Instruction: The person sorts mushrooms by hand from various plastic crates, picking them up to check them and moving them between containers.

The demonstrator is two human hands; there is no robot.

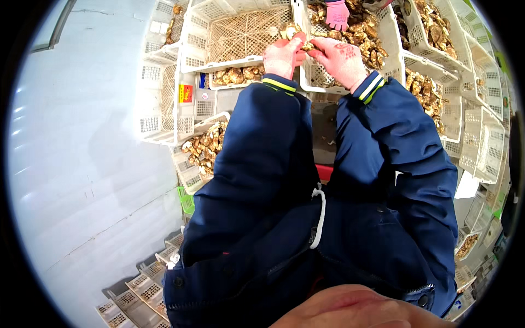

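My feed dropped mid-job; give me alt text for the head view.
A pink-gloved left hand and right hand meet at a shell above two adjoining white crates. The right crate holds heaped brown shells, with another person's pink-gloved hand over it.

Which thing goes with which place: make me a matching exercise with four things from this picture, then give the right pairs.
Things
1. Left hand
2. White cord
3. Green mesh basket
4. Co-worker's gloved hand

Places
A. Hanging at the front of the navy jacket
B. At the top of the picture, by heaped shells
C. Close beside the right hand, holding a shell
D. At the picture's left, below a crate of shells

Pairs: 1-C, 2-A, 3-D, 4-B
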